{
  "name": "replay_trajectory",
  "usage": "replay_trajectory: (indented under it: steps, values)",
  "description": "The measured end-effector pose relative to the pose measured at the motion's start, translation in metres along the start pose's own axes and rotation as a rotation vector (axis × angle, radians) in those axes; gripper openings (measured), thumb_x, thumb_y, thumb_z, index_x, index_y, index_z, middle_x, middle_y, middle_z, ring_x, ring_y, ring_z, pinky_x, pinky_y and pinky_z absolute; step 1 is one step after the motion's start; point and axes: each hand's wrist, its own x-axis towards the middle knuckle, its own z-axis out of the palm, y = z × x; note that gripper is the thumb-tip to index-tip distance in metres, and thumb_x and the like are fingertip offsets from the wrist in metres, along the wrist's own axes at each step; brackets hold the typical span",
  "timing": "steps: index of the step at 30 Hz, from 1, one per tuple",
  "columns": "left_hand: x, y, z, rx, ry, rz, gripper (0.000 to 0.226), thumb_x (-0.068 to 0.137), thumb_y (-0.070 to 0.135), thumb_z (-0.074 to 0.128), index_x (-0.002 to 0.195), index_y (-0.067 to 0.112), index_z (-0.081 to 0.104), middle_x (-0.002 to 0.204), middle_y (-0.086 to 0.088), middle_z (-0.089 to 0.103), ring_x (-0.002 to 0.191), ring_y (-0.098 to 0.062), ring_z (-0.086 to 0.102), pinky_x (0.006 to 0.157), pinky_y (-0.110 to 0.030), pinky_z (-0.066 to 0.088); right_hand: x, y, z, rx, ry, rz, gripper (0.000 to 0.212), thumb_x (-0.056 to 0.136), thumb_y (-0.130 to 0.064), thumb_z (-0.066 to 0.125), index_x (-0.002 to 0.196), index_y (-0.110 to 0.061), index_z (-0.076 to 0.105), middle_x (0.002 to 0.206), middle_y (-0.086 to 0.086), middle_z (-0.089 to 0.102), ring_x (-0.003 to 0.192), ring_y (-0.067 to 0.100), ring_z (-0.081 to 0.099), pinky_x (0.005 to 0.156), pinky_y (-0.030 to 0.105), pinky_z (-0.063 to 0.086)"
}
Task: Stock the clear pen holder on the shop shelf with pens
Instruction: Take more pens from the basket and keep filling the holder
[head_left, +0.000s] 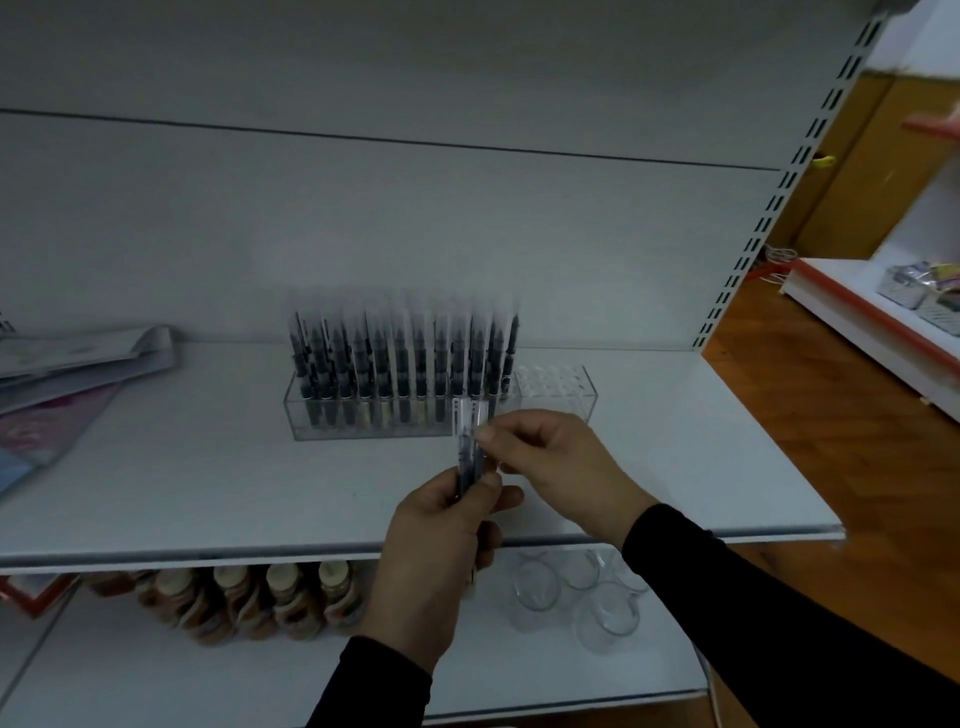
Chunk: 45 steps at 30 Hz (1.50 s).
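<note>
A clear pen holder (558, 392) stands on the white shelf (208, 493), near the back. Several dark pens (400, 364) stand upright in most of its holes; the rightmost holes show no pens. In front of the holder my left hand (436, 561) grips a small bunch of pens (466, 447), tips upward. My right hand (561, 462) pinches the upper part of one pen in that bunch between thumb and forefinger. Both hands hover just above the shelf's front half.
Magazines or booklets (78, 364) lie at the shelf's left end. On the lower shelf stand several brown bottles (249, 597) and clear glass cups (582, 592). A slotted metal upright (779, 192) bounds the shelf at right; beyond it are a wooden floor and another shelf unit (878, 322).
</note>
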Motion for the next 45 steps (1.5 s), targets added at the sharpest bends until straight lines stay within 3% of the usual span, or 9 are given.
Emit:
replay_trajectory:
  steps: [6, 9, 12, 18, 23, 29, 32, 37, 45]
  values:
    - [0.005, -0.002, 0.000, -0.029, 0.058, -0.026, 0.013, 0.095, 0.024, 0.056, 0.095, 0.020, 0.069, 0.084, -0.002, 0.077, 0.070, -0.020, 0.064, 0.065, -0.028, 0.053, 0.004, -0.005, -0.007, 0.123, 0.101, 0.010, 0.012, 0.089, -0.020, 0.067, 0.079, -0.018, 0.074, 0.077, 0.000, 0.071, 0.077, 0.011, 0.064, 0.081, 0.028, 0.056]
    - [0.004, 0.000, -0.001, -0.046, 0.120, -0.034, 0.016, 0.095, 0.024, 0.055, 0.095, 0.016, 0.068, 0.085, -0.005, 0.076, 0.071, -0.022, 0.064, 0.064, -0.030, 0.052, 0.009, -0.013, -0.017, 0.227, 0.209, -0.007, 0.012, 0.091, -0.018, 0.065, 0.083, -0.013, 0.073, 0.077, 0.006, 0.071, 0.073, 0.015, 0.064, 0.074, 0.027, 0.059]
    - [0.004, 0.001, -0.004, -0.037, 0.159, -0.034, 0.016, 0.095, 0.022, 0.054, 0.097, 0.012, 0.067, 0.087, -0.009, 0.073, 0.066, -0.020, 0.059, 0.055, -0.027, 0.045, 0.014, -0.024, -0.030, 0.297, 0.327, -0.057, 0.015, 0.093, -0.016, 0.063, 0.082, -0.012, 0.072, 0.069, 0.000, 0.072, 0.066, 0.011, 0.065, 0.067, 0.021, 0.057]
    - [0.005, 0.000, -0.005, -0.010, 0.200, -0.026, 0.016, 0.095, 0.018, 0.051, 0.094, 0.008, 0.063, 0.076, -0.006, 0.070, 0.058, -0.018, 0.053, 0.047, -0.025, 0.035, 0.029, -0.033, -0.043, 0.019, 0.598, -0.266, 0.015, 0.095, -0.024, 0.059, 0.096, -0.014, 0.071, 0.084, -0.005, 0.073, 0.078, 0.007, 0.071, 0.077, 0.023, 0.058]
    - [0.008, 0.000, -0.007, -0.019, 0.226, -0.010, 0.015, 0.096, 0.016, 0.050, 0.094, 0.009, 0.062, 0.076, -0.006, 0.070, 0.059, -0.018, 0.054, 0.050, -0.027, 0.038, 0.044, -0.040, -0.041, -0.089, 0.620, -0.308, 0.013, 0.097, -0.026, 0.057, 0.097, -0.021, 0.069, 0.086, -0.011, 0.070, 0.084, 0.012, 0.070, 0.084, 0.029, 0.058]
    - [0.008, 0.002, -0.011, -0.023, 0.239, 0.003, 0.014, 0.095, 0.015, 0.050, 0.091, 0.009, 0.062, 0.072, -0.004, 0.069, 0.057, -0.018, 0.053, 0.049, -0.026, 0.036, 0.050, -0.040, -0.036, -0.266, 0.590, -0.335, 0.021, 0.097, -0.026, 0.056, 0.107, -0.015, 0.070, 0.088, -0.010, 0.068, 0.088, 0.011, 0.068, 0.088, 0.027, 0.054]
    - [0.008, 0.004, -0.012, -0.023, 0.242, 0.006, 0.014, 0.095, 0.016, 0.051, 0.090, 0.009, 0.062, 0.073, -0.003, 0.069, 0.058, -0.017, 0.053, 0.049, -0.026, 0.035, 0.052, -0.039, -0.033, -0.338, 0.562, -0.359, 0.023, 0.098, -0.026, 0.054, 0.104, -0.011, 0.071, 0.087, -0.005, 0.069, 0.086, 0.013, 0.069, 0.085, 0.026, 0.054]
    - [0.007, 0.004, -0.013, -0.028, 0.241, 0.016, 0.014, 0.095, 0.015, 0.051, 0.090, 0.009, 0.063, 0.070, -0.002, 0.069, 0.057, -0.017, 0.053, 0.049, -0.026, 0.036, 0.058, -0.030, -0.028, -0.468, 0.528, -0.400, 0.036, 0.099, -0.023, 0.051, 0.092, 0.009, 0.065, 0.083, 0.025, 0.068, 0.081, 0.036, 0.064, 0.078, 0.039, 0.049]
    - [0.007, 0.005, -0.013, -0.051, 0.241, 0.013, 0.014, 0.095, 0.015, 0.052, 0.089, 0.009, 0.063, 0.069, -0.003, 0.069, 0.057, -0.017, 0.052, 0.050, -0.027, 0.037, 0.062, -0.015, -0.022, -0.623, 0.474, -0.375, 0.039, 0.100, -0.022, 0.049, 0.074, 0.006, 0.057, 0.070, 0.021, 0.064, 0.069, 0.034, 0.060, 0.064, 0.031, 0.044]
